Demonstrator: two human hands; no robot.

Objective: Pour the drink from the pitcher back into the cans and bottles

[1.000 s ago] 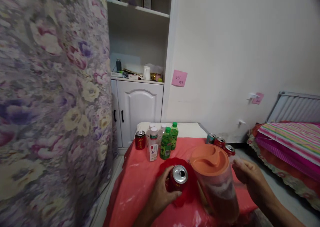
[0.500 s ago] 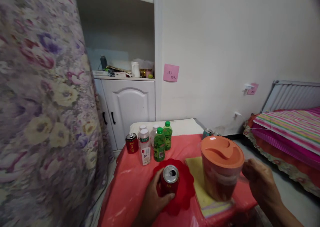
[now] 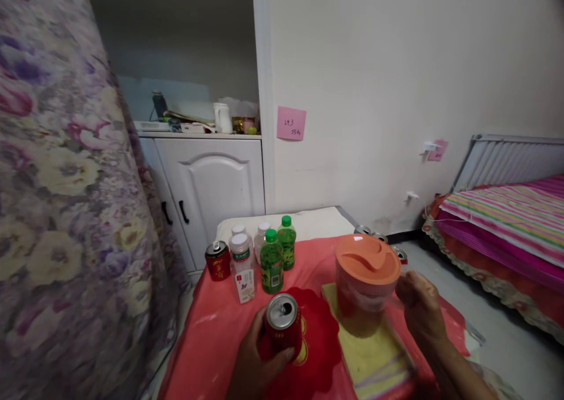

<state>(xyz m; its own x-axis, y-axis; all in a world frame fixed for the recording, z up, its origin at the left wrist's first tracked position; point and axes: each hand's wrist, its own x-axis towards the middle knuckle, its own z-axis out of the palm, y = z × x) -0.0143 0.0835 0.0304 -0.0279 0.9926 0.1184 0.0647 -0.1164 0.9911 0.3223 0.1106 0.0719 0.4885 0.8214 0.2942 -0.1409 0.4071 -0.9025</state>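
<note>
Left grip (image 3: 254, 360) clasps the can (image 3: 282, 322) upright, perhaps against spilling; right grip (image 3: 420, 305), clenched, seemingly steadies the pitcher (image 3: 365, 285).

The red can (image 3: 288, 335), its silver top (image 3: 282, 311) opened, was held about upright in the left hand (image 3: 258, 359), by the red tray (image 3: 324, 341). The translucent pitcher (image 3: 363, 297), its orange lid (image 3: 365, 262) on, stood upright in the right hand's (image 3: 420, 303) grip.
</note>
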